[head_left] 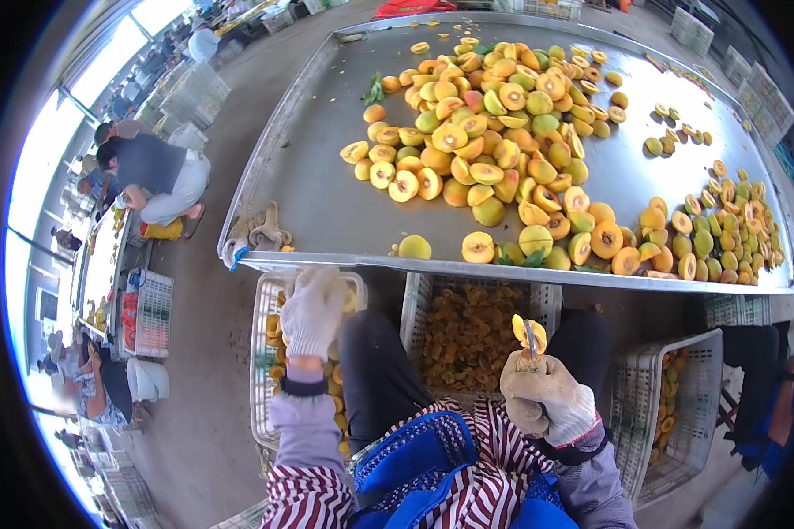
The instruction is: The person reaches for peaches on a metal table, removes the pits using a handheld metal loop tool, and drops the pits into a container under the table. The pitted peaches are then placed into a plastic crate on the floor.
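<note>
My right hand (549, 401), in a white and tan glove, is closed around the handle of a curved pitting knife (530, 339). A piece of yellow peach (522, 330) sits at the metal tip. My left hand (313, 310), gloved in white, hangs over the left crate (263, 388) of yellow peach halves; its fingers are blurred and partly hidden. Between my knees a second crate (412, 313) holds many brown-orange pits and scraps (472, 339). Ahead, a big heap of halved peaches (481, 132) covers the middle of the metal table (326, 203).
A pair of work gloves (260, 229) lies on the table's near left corner. More halves (737, 229) are piled at its right end. To my right stands another crate (692, 423) with fruit, beside a seated person (772, 397). Other people (154, 172) work at tables on the left.
</note>
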Demonstrator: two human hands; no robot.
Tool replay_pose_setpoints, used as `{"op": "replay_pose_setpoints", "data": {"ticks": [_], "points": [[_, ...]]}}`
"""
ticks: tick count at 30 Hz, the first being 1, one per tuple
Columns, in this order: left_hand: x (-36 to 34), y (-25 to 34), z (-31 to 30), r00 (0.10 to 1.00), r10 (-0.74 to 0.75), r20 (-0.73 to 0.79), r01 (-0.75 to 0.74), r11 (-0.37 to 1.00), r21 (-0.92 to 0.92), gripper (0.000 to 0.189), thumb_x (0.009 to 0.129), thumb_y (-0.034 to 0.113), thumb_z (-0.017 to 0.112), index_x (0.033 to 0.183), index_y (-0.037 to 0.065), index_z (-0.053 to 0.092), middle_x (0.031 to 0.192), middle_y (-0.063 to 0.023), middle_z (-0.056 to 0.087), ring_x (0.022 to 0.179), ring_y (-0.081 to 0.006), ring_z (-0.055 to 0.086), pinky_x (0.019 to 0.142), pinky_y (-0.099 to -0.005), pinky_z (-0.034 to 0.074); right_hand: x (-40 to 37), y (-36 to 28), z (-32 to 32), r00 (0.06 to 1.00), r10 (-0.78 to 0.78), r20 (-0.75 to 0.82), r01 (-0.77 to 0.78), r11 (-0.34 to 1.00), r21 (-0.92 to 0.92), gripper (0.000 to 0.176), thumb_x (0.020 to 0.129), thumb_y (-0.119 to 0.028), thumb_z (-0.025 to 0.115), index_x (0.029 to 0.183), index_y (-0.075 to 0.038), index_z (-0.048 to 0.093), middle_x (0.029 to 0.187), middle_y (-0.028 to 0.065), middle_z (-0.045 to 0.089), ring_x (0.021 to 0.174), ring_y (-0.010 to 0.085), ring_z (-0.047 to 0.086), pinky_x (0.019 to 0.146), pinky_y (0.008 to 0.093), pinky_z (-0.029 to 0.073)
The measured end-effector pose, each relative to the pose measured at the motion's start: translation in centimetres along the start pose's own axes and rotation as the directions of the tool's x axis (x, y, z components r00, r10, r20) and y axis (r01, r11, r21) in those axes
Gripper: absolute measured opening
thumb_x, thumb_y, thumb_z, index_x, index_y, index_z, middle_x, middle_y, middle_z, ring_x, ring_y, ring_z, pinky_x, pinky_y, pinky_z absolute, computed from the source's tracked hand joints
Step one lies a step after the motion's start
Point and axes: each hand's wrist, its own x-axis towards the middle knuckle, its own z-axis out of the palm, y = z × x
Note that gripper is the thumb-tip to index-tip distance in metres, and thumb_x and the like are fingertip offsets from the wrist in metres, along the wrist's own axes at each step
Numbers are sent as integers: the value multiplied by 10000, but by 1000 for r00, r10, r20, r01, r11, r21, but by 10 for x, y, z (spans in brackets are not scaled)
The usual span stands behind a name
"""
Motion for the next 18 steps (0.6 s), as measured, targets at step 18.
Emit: {"op": "replay_pose_setpoints", "data": {"ticks": [18], "points": [[116, 1, 120, 905, -190, 381, -22, 873, 487, 613, 704, 389, 793, 1236, 125, 638, 1163, -127, 640, 1114, -286, 621, 926, -450, 528, 49, 7, 31, 973, -131, -192, 9, 847, -531, 159, 964, -145, 612, 821, -89, 569, 523, 9, 453, 374, 110, 389, 341, 251, 305]]}}
